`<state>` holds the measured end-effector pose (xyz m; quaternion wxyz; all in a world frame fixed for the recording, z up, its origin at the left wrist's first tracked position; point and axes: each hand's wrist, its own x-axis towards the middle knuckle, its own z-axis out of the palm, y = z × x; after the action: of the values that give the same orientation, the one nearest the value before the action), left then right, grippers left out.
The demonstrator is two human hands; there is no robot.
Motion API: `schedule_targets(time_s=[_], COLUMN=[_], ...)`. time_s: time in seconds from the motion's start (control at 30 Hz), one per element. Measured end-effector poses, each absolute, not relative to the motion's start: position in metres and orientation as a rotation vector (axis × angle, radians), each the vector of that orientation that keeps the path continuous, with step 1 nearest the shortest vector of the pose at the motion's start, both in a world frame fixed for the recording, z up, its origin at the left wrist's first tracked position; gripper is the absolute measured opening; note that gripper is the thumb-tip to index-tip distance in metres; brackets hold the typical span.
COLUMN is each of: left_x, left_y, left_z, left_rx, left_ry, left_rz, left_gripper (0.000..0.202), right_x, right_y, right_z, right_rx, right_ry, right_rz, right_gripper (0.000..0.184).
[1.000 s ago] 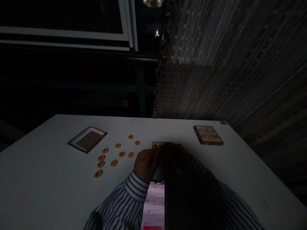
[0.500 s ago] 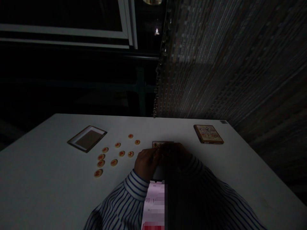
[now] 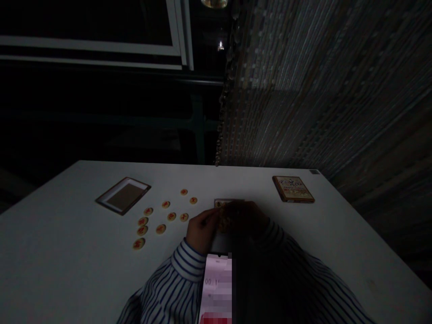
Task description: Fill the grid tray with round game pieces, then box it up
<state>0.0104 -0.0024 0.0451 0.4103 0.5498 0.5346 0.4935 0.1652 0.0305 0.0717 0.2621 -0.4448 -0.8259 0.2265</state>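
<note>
currently both the left hand point(image 3: 201, 230) and right hand point(image 3: 249, 218) rest on a small box point(image 3: 225, 204) of round pieces; finger closure cannot be determined in the dark.

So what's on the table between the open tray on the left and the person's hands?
Ten round game discs lie scattered between the tray and the left hand, in the head view.

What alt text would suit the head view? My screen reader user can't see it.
Two hands, left hand and right hand, meet over a small box of round game pieces on a dim white table. Loose red-marked discs lie to the left, beside an open box lid; a printed box sits right.
</note>
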Motion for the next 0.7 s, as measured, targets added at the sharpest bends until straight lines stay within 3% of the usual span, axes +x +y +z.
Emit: schedule_targets(time_s=[0.7], left_x=[0.011], left_y=[-0.003], left_z=[0.057], left_rx=[1.171], left_ry=[1.299], left_rz=[1.269], left_gripper=[0.022], right_x=[0.158], right_y=[0.025], right_z=[0.075], right_rx=[-1.127], right_ry=[-2.312], right_rz=[0.429], right_gripper=[0.025])
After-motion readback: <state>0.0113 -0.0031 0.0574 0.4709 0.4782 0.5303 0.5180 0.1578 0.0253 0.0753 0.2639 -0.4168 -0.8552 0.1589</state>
